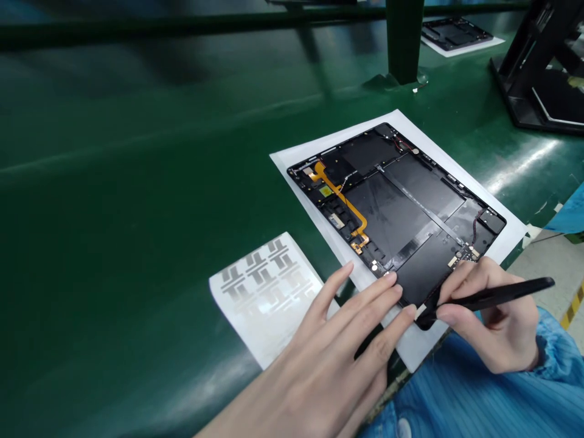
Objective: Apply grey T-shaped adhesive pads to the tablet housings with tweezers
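Note:
An opened tablet [396,213] lies on a white paper sheet [515,230], its inside facing up with an orange flex cable [349,207] along one side. My left hand [340,353] rests with fingers spread over the tablet's near-left edge, one fingertip beside a small white piece [420,311]. Between thumb and fingers, my right hand [497,316] grips a slim black tool [511,295] at the tablet's near corner. The tool's tip is low against the frame and hard to make out. Left of the tablet is a sheet of grey T-shaped stickers [269,298], partly under my left hand.
A green mat [137,243] covers the bench. At the back stand a green post [405,42] and, to the right, a black stand [524,79]. Another tablet shell [456,31] lies on white paper behind. The bench's edge runs along my blue sleeve and clothing.

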### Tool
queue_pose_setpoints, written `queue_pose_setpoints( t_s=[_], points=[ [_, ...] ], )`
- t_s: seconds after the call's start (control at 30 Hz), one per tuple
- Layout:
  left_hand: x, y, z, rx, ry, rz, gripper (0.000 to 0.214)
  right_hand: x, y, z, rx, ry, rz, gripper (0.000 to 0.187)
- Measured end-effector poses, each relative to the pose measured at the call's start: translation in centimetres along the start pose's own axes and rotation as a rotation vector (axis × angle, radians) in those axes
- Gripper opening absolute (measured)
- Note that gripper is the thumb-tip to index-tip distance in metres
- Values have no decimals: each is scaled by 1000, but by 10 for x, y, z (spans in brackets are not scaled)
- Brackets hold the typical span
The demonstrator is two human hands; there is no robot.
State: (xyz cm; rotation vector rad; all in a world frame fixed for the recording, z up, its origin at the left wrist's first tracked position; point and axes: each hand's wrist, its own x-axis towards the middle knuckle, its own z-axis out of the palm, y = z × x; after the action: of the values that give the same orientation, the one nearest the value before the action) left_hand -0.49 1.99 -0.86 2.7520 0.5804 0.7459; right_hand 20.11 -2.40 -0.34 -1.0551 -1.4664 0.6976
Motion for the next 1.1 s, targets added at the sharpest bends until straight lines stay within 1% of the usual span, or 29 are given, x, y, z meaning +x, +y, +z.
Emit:
queue_pose_setpoints(
  t_s=[0.07,0.13,0.23,0.33,0.47,0.6,0.67,0.77,0.87,0.93,1.03,1.1],
  points=[
    [-2,-1,-1,-15,-10,6,37,4,0,-7,42,-78,40,13],
    [-5,-4,-3,-14,-39,48,39,10,0,-14,69,-158,64,10],
    [-8,-7,-5,13,-76,119,41,18,0,-20,28,-239,57,10],
    [-8,-8,-6,18,-99,140,41,24,-2,-20,-50,-276,56,15],
    [-6,-8,-7,31,-95,125,39,27,-4,-18,-114,-294,47,22],
    [-4,-10,-9,50,-158,196,40,28,-6,-16,-144,-321,14,25],
    [-4,-9,-8,36,-121,164,38,29,-6,-14,-136,-326,0,24],
    [-5,-3,-3,2,-22,70,35,30,-7,-12,-146,-326,-19,23],
    [-6,1,0,-21,-24,52,34,30,-6,-12,-140,-333,-19,22],
    [-6,1,0,-38,-36,33,35,29,-4,-13,-114,-288,3,21],
    [-5,1,-1,-47,-47,9,36,26,-1,-13,-80,-178,40,17],
    [-3,1,-1,-55,-45,-11,37,24,-1,-13,-70,-143,55,15]
  ],
)
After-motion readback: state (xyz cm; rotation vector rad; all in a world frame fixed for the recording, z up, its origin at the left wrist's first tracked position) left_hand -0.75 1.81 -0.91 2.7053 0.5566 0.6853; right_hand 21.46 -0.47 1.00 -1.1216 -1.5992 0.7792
